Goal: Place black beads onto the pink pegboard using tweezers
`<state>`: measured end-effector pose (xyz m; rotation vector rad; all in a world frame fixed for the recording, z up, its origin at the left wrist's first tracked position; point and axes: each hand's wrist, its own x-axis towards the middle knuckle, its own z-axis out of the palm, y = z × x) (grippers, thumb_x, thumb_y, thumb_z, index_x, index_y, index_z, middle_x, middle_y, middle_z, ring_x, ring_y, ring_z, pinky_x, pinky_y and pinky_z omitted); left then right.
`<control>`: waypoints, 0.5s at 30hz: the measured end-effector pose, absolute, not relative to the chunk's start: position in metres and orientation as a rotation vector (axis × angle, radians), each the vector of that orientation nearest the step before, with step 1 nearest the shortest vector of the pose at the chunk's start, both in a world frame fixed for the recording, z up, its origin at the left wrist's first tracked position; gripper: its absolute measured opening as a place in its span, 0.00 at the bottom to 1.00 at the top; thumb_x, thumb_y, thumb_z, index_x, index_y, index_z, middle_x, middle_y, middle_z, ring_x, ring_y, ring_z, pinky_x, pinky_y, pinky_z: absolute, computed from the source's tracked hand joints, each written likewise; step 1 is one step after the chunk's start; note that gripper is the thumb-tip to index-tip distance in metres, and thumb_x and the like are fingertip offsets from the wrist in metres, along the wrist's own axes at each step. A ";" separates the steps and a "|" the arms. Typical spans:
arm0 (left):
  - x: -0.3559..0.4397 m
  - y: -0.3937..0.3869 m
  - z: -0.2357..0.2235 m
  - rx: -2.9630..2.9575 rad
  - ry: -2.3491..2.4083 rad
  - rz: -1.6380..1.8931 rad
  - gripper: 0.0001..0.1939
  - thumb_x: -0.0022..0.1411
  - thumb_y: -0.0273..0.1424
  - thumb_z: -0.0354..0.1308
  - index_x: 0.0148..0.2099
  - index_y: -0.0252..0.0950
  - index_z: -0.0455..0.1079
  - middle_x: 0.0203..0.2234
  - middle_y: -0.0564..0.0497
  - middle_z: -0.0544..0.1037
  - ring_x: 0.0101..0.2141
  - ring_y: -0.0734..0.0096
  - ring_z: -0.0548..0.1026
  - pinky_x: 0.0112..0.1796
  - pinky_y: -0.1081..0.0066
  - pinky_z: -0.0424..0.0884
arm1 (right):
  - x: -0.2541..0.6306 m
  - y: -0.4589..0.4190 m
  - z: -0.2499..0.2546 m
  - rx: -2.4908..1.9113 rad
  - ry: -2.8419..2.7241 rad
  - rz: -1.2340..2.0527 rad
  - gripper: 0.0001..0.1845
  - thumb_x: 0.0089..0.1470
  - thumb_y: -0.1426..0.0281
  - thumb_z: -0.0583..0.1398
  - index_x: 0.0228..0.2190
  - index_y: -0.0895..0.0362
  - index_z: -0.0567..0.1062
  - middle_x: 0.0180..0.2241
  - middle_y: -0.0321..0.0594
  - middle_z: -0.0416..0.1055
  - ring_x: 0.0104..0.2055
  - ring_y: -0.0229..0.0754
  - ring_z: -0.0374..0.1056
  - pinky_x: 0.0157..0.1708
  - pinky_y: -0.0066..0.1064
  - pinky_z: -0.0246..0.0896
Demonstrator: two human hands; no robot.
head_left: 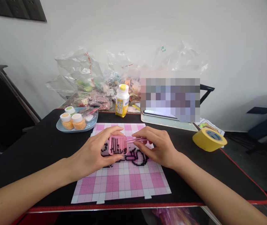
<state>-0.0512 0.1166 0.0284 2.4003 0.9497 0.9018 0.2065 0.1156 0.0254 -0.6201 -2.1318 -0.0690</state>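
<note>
- On the bench [37,153], left, I note a blue plate [89,125] bearing three capped jars [78,122].
- The left hand [92,150] grips a pink tray [123,144] of black beads over a checked pegboard [121,184], partly hiding its black outline [139,163].
- Upright bottle [122,101] behind; I cannot read its label.
- The right hand [158,145] pinches pink tweezers [131,141], tips at the tray's right side.
- Screen [161,113] blurred out.
- Yellow tape roll [202,140], far right; core print illegible.

A yellow and white bottle [122,101] is standing in front of crinkly clear plastic bags [82,67]. A blurry screen [165,106] is leaning to the bottle's right. A yellow tape roll [202,141] is lying near the right edge of the black mat [44,147].
</note>
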 end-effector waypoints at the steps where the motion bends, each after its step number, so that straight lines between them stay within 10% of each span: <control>1: -0.051 0.116 0.029 2.380 0.950 0.904 0.34 0.63 0.43 0.68 0.66 0.48 0.58 0.54 0.51 0.79 0.52 0.59 0.78 0.55 0.61 0.72 | 0.206 0.115 0.025 -0.619 -2.138 -0.066 0.04 0.65 0.74 0.61 0.41 0.59 0.75 0.32 0.41 0.76 0.29 0.35 0.70 0.27 0.25 0.67; 15: -0.040 0.113 0.050 1.890 1.091 0.868 0.33 0.57 0.44 0.70 0.60 0.44 0.63 0.49 0.47 0.83 0.54 0.54 0.79 0.56 0.53 0.71 | 0.205 0.115 0.027 -0.622 -2.002 -0.175 0.03 0.62 0.76 0.62 0.39 0.58 0.76 0.32 0.41 0.75 0.29 0.34 0.71 0.26 0.24 0.66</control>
